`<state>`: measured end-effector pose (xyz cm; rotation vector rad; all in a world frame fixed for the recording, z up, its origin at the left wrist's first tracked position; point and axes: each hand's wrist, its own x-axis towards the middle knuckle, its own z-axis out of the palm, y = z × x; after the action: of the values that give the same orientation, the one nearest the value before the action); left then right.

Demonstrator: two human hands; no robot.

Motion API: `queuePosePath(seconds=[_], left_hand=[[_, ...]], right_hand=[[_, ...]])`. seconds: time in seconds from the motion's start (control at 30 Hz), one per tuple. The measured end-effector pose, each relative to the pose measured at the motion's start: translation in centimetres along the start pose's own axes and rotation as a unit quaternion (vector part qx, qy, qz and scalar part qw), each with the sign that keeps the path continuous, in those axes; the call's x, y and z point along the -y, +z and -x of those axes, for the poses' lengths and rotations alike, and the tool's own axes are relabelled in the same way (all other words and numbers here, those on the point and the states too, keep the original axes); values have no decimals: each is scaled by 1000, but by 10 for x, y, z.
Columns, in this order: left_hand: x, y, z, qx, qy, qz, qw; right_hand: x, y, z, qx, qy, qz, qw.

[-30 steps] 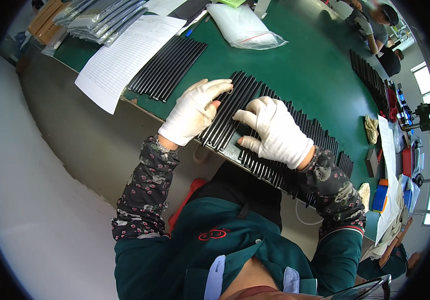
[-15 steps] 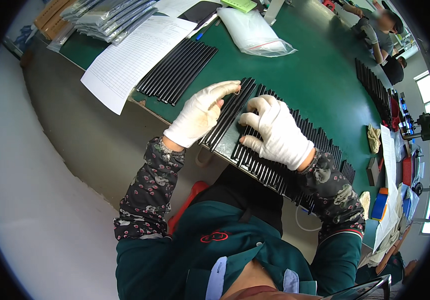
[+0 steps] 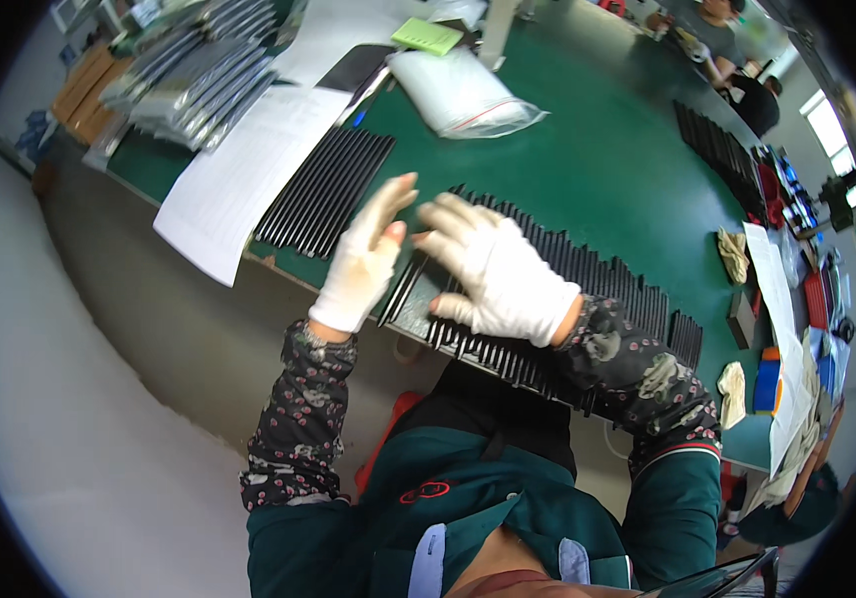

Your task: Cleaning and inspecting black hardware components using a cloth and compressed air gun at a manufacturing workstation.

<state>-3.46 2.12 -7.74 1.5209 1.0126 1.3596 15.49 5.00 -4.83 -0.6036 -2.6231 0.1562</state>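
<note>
My left hand, in a white glove with bare fingertips, is raised with its fingers stretched out and thumb apart. It hovers between two groups of thin black rods and holds nothing that I can see. My right hand, gloved alike, spreads flat over the near end of the long row of black rods, fingers reaching left. Its palm hides part of the row, so contact there is unclear. A couple of loose rods lie between the hands at the table's front edge. Left of them sits the smaller rod group, side by side.
Printed sheets lie beside the smaller group, with bagged parts stacked behind. A white plastic bag and a green pad are farther back on the green table. At the far right, a co-worker stands near more rods.
My head view has shifted. Both hands have come away from the few rods between them, and my right hand's curled fingers have straightened toward the left.
</note>
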Motion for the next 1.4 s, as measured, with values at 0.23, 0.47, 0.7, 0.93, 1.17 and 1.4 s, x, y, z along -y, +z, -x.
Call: queuePosePath(seconds=[0.23, 0.47, 0.7, 0.93, 1.17, 1.4], left_hand=[[15, -12, 0, 52, 56, -156, 985], [3, -7, 0, 154, 170, -468, 854], [2, -1, -4, 147, 158, -473, 854], [-2, 2, -1, 144, 145, -444, 872], [0, 0, 1, 146, 145, -422, 883], [-2, -2, 3, 146, 138, -393, 897]], right_hand=[[10, -27, 35, 59, 13, 43, 997], [-3, -65, 92, 34, 130, 63, 989], [-56, -58, 23, -22, 131, 106, 985], [-139, -2, -43, -88, 133, 198, 967], [-142, 10, -79, 37, 236, 276, 931], [-145, -19, -89, -174, 453, 16, 874]])
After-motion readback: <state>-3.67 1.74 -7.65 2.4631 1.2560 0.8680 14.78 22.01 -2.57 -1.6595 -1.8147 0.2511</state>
